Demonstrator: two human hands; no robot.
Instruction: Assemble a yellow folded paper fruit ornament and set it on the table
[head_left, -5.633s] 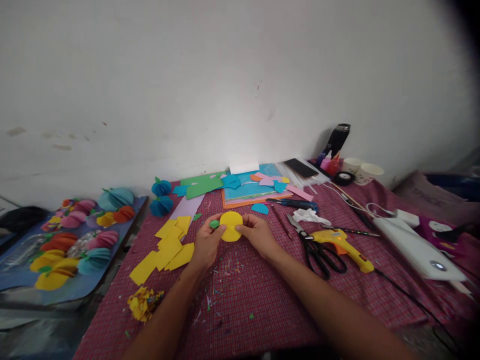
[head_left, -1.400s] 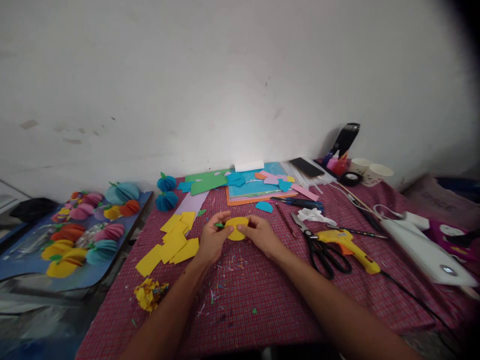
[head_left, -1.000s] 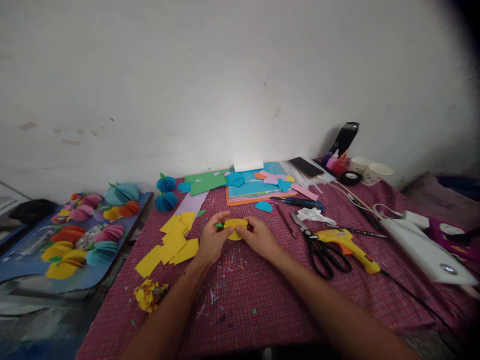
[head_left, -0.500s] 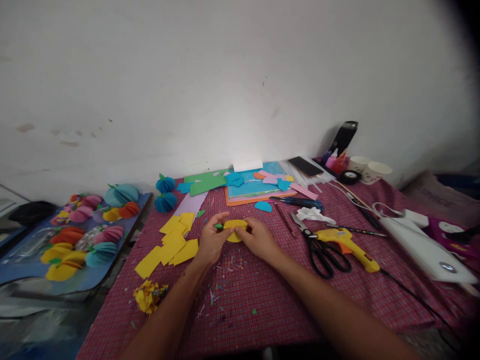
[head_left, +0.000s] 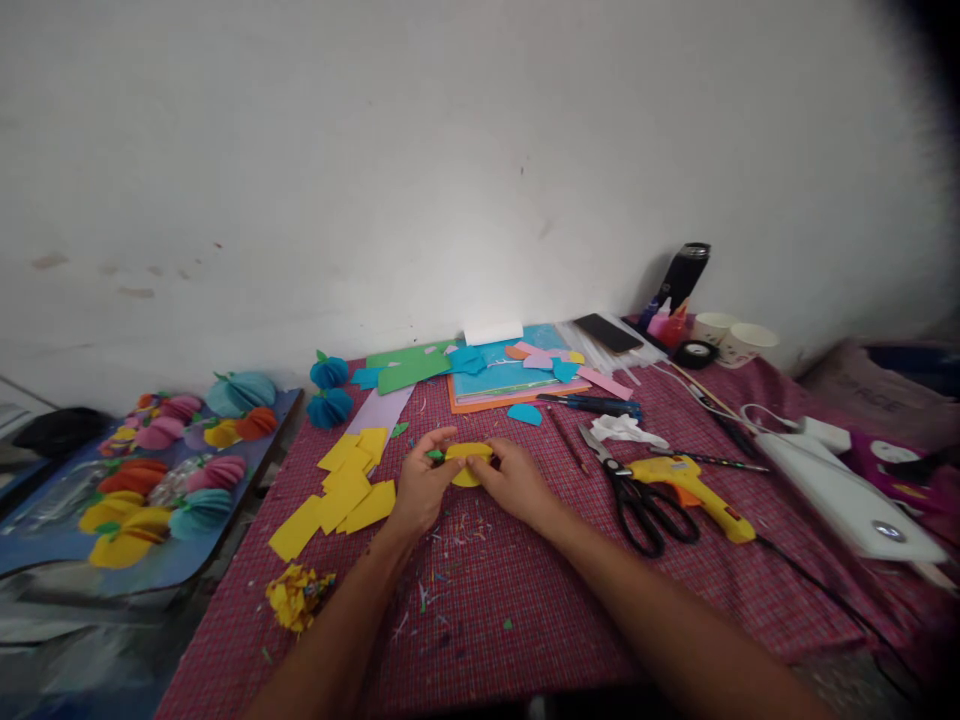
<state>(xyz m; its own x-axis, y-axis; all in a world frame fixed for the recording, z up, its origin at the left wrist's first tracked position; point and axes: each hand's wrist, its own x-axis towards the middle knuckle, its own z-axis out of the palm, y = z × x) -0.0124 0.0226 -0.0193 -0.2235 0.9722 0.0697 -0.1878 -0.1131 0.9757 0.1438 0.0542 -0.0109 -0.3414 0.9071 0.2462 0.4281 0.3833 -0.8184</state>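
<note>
One yellow paper shape [head_left: 466,478]: is resting between the two hands, above the middle of the patterned cloth [head_left: 525,620]; both thumbs are covering part of its face, so its number of layers is remaining hard to make out.
Left hand [head_left: 421,482]: is pinching the shape's left side, thumb in front; the fingers behind are partly hiding.
Right hand [head_left: 517,480]: is pinching the right side, its thumb pressing near the middle; its curled fingertips are disappearing behind the paper.
Green paper tip [head_left: 435,454]: is showing by the left fingers; whether it is joining the yellow shape, one cannot tell.
Yellow rectangles [head_left: 346,492]: are overlapping one another just left of the left hand, hiding their lower layers.
Crumpled yellow ball [head_left: 296,598]: is lying beside the left forearm.
Scissors [head_left: 637,500]: are lying right of the right hand, blades pointing away from the person, next to the glue gun [head_left: 694,490].
Blue board [head_left: 279,425]: is running out of view at the left edge, bearing paper pumpkins [head_left: 240,393].
Forearms: are leaving the frame at the bottom edge.
Open room: is stretching between the forearms, where only small scraps [head_left: 424,598] are dotting the cloth.
</note>
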